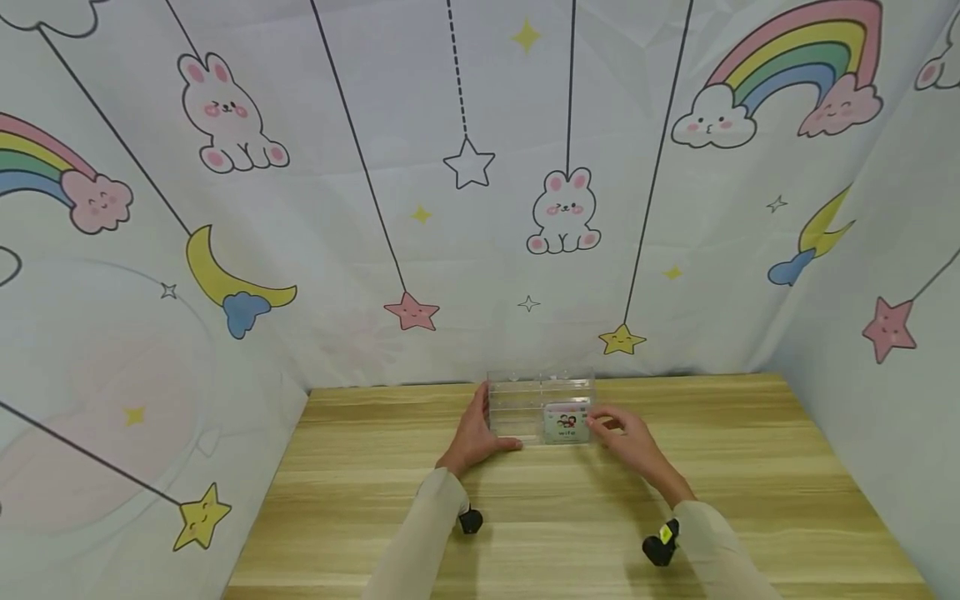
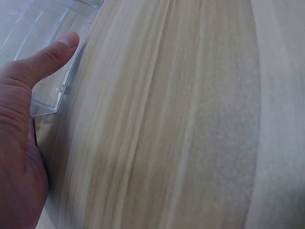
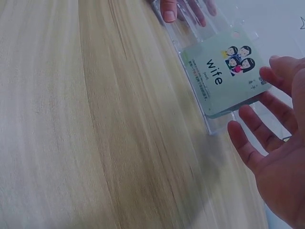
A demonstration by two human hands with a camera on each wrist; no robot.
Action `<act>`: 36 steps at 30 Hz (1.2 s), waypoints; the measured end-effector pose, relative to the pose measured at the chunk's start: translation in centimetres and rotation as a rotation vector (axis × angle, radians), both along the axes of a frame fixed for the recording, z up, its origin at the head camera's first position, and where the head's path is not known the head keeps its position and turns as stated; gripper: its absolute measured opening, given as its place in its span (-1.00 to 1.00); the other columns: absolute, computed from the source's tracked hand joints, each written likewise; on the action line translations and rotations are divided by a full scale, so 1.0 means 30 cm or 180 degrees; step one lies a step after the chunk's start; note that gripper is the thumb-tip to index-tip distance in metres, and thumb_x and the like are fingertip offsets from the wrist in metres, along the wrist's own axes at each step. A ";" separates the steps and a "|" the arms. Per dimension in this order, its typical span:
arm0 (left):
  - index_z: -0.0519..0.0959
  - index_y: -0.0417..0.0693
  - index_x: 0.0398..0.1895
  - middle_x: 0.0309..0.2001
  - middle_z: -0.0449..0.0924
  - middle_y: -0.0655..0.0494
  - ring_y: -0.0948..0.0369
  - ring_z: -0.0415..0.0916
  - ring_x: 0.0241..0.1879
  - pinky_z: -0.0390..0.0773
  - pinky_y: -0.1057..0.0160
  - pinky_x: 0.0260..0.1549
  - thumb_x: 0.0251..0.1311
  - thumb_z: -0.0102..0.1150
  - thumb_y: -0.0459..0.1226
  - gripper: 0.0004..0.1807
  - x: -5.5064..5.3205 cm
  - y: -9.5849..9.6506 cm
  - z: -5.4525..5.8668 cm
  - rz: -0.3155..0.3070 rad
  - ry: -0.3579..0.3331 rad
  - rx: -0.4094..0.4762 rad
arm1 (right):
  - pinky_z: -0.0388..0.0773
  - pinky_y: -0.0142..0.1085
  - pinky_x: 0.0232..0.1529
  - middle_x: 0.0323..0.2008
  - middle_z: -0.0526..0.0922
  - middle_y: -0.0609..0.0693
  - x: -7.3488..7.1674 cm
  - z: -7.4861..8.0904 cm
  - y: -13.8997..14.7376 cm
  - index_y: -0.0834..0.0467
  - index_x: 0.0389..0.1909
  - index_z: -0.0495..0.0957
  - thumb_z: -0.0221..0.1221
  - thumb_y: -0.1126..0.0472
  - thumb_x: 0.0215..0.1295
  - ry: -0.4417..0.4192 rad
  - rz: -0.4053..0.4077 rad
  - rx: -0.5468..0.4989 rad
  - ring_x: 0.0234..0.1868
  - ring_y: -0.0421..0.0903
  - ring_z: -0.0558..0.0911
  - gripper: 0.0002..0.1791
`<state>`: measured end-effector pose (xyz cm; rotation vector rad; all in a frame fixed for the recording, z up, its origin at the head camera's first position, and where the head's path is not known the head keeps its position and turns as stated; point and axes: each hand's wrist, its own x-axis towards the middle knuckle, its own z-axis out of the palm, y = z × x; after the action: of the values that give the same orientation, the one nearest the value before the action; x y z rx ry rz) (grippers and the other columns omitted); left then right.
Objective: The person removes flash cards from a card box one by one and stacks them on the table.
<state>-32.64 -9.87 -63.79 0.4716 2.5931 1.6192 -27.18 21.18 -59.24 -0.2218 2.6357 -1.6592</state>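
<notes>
A clear plastic compartment rack (image 1: 514, 400) stands on the wooden table near the back wall. My left hand (image 1: 476, 435) grips its left side, with the thumb (image 2: 57, 51) along the front edge and the fingers round the side. A small stack of light green flashcards (image 1: 566, 423) sits in the rack's lower right compartment; its front card reads "wife" below a family drawing. My right hand (image 1: 626, 440) pinches the cards' right edge between thumb and index finger, as the right wrist view shows, while the other fingers (image 3: 245, 138) spread loosely beside the rack.
Behind the table (image 1: 540, 517) hangs a white cloth wall (image 1: 480, 250) printed with rabbits, stars and rainbows, and similar cloth closes both sides. The rack's back edge is close to this cloth. Black wrist devices (image 1: 660, 546) show below both sleeves.
</notes>
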 end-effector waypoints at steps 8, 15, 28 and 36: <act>-0.12 -0.09 0.68 0.63 0.01 -0.10 0.02 0.10 0.56 0.22 0.12 0.51 -0.20 0.78 -0.15 0.47 -0.011 -0.003 -0.014 0.0010 -0.0103 -0.0030 | 0.65 -0.22 -0.13 0.08 0.70 0.11 -0.013 0.019 -0.026 0.13 0.10 0.70 0.25 0.08 0.51 0.0162 0.0040 0.0253 0.01 0.08 0.65 -0.71; -0.13 -0.14 0.68 0.63 0.00 -0.14 -0.04 0.09 0.56 0.26 0.05 0.49 -0.19 0.77 -0.16 0.47 -0.005 -0.004 -0.011 0.0002 -0.0070 -0.0061 | 0.67 -0.20 -0.17 0.08 0.69 0.09 -0.020 0.062 -0.034 0.12 0.12 0.68 0.27 0.09 0.49 0.0377 -0.0015 0.0223 -0.05 0.02 0.65 -0.70; -0.13 -0.17 0.67 0.62 0.01 -0.14 -0.02 0.12 0.55 0.25 0.08 0.49 -0.19 0.78 -0.19 0.47 -0.003 -0.004 -0.009 0.0002 -0.0060 -0.0044 | 0.71 -0.29 -0.28 0.20 0.61 0.20 0.018 0.076 0.014 0.16 0.22 0.61 0.39 0.25 0.36 0.0161 0.0014 -0.0080 -0.03 0.13 0.72 -0.57; -0.17 -0.19 0.68 0.64 -0.03 -0.16 -0.04 0.08 0.57 0.24 0.10 0.50 -0.17 0.77 -0.18 0.48 0.002 -0.003 0.001 -0.0012 -0.0057 -0.0139 | 0.71 -0.28 -0.34 0.25 0.53 0.28 0.095 0.071 0.029 0.21 0.22 0.59 0.42 0.36 0.27 -0.0195 0.0141 -0.0213 -0.20 -0.02 0.72 -0.51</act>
<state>-32.58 -9.96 -63.78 0.4570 2.6069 1.5550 -24.35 22.05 -57.10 -0.2249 2.5154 -1.7135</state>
